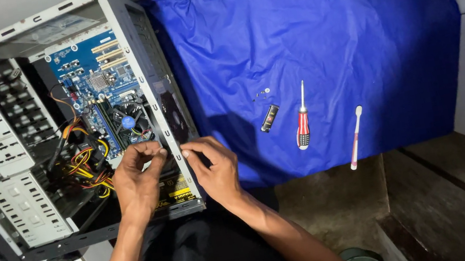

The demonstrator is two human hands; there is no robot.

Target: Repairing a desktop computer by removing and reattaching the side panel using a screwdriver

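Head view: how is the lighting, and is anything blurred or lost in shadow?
Head view: bright light falls on the blue cloth and the motherboard; the computer case casts a dark shadow on the cloth beside it; the left hand and right hand are sharp; the lower left corner and the lap are too dark to read.

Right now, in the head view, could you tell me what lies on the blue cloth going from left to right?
Small screws → small black block → red-handled screwdriver → white and pink toothbrush, all lying on the blue cloth.
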